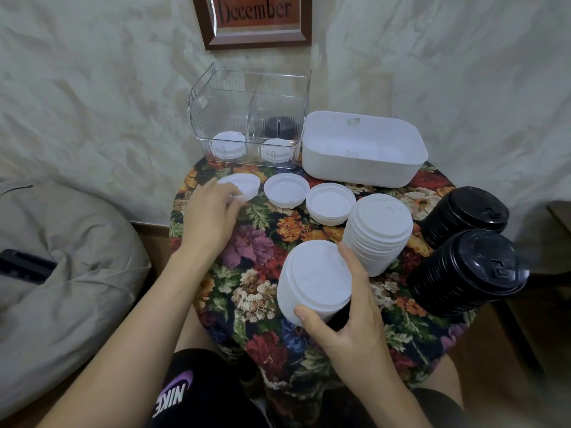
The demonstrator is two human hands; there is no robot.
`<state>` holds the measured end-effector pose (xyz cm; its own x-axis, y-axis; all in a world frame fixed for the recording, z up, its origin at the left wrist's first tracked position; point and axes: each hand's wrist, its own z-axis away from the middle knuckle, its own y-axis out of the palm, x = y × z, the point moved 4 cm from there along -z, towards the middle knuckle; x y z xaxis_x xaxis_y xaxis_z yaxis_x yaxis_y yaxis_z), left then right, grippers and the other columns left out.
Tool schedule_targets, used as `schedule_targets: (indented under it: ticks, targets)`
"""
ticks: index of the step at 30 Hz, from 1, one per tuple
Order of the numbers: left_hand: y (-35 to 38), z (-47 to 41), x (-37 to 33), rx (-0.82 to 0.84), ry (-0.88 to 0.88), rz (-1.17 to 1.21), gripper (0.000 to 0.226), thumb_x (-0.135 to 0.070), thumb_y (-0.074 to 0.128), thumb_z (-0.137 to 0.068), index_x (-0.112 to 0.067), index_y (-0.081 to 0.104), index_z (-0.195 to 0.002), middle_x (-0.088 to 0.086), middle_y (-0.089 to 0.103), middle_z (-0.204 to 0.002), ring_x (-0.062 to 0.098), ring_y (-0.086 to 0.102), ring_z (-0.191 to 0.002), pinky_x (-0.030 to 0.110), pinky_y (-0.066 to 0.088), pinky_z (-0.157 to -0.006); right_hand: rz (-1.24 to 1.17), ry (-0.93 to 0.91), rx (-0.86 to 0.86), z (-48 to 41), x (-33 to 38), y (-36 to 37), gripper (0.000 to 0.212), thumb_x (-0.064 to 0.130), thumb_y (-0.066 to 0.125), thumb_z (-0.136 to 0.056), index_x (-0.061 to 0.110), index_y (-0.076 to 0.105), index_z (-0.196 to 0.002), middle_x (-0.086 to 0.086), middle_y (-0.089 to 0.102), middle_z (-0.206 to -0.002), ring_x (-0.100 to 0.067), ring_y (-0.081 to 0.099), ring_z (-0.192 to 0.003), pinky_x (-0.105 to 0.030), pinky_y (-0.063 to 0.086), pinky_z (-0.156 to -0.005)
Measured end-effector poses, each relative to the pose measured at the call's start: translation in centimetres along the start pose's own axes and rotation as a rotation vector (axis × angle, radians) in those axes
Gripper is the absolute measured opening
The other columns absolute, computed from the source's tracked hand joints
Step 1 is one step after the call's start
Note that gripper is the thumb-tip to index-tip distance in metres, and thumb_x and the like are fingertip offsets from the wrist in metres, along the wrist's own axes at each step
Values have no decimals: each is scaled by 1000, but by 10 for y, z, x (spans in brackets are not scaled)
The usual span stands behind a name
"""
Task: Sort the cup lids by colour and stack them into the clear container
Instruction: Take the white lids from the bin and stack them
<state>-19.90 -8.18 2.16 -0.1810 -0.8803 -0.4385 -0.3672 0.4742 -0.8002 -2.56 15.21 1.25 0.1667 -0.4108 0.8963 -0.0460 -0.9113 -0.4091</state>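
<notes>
Your left hand (213, 211) has its fingers (233, 193) curled onto the near rim of a single white lid (242, 183). That lid sits at the far left edge of the counter (256, 273), just in front of the clear container (250, 97). Because it is so close to the drop-off, a loose pinch could flick it over the side toward the grey cushion (61, 257).

Your right hand (346, 313) wraps thumb and fingers round a tilted stack of white lids (312, 282) near the front of the counter. You grip it from the side only, so too light a squeeze could let the lids fan apart and spill.

The taller white stack (378, 230) stands just beside those fingers. If you swing the held stack outward, you could topple it. It could then carry into the two black stacks (463, 211) (466, 273), which stand near the right edge and would likely roll off.

Inside the clear container, white piles sit at the front left (228, 145) and front right (276, 149). A black pile (279, 125) sits behind the right one. I cannot tell whether a divider separates those two, so a careless drop there could mix the colours.

Two upturned lids (285, 193) (330, 206) lie between you and the container, and a low reach could catch them.
</notes>
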Motion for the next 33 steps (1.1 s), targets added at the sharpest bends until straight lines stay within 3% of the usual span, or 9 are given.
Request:
schedule_targets:
  ticks: [5,7,10,13,16,19,23,29,33]
  targets:
    - [-37,34,-26,35,-125,453,6,-32,65,-100,-28,66,-95,-13,73,-87,6,66,-84,34,47,-74,4,-6,-3,0,0,0,83,71,67,-74,79,15,-137,54,18,-144,27,21,-133,-4,26,-97]
    - [-51,47,-39,54,-171,732,4,-29,68,-98,-29,68,-95,-9,76,-91,11,72,-87,34,56,-79,-3,-3,-7,0,-1,0,83,70,68,-74,79,15,-137,54,19,-144,28,21,-133,-5,25,-97]
    - [-71,66,-64,104,-278,1224,19,-32,70,-85,-17,63,-95,-4,77,-85,14,76,-77,25,60,-68,-8,0,-5,-1,-2,1,85,68,69,-75,78,14,-139,52,18,-146,27,20,-134,-6,25,-99]
    - [-74,78,-80,283,-351,1418,32,-31,75,-80,-11,61,-100,3,77,-89,16,75,-73,24,60,-61,4,-1,-13,-1,-2,1,87,72,68,-75,73,13,-143,45,22,-151,19,23,-140,-10,26,-103]
    - [-62,85,-86,399,-383,1367,30,-23,71,-83,-11,62,-108,4,77,-90,15,73,-71,25,61,-61,-19,-5,-18,-1,-2,1,89,70,70,-77,72,12,-145,42,22,-154,16,24,-143,-11,27,-105]
    - [-50,87,-89,395,-398,1255,37,-20,70,-86,-17,63,-122,2,71,-81,14,64,-62,25,55,-53,-75,2,-25,-1,-1,-1,99,69,71,-75,76,1,-144,53,15,-150,21,19,-143,-9,24,-106]
    - [-49,88,-82,360,-259,1074,31,-22,68,-93,-23,67,-124,-1,58,-66,14,52,-56,25,46,-52,-124,11,-30,-1,-3,-4,109,62,77,-77,77,-7,-143,57,16,-146,24,22,-140,-5,24,-102]
    - [-45,102,-78,438,-124,872,42,-38,67,-94,-38,64,-136,-7,48,-68,6,43,-64,17,37,-60,-77,-9,-36,-2,-5,-2,101,64,77,-75,73,5,-145,59,15,-145,28,18,-138,-3,23,-101]
    - [-44,108,-75,405,-78,780,45,-54,72,-88,-48,63,-131,-8,57,-71,8,50,-67,26,44,-66,-75,-10,-30,-3,-4,-2,97,62,79,-76,57,21,-154,37,32,-155,10,30,-144,-20,33,-109]
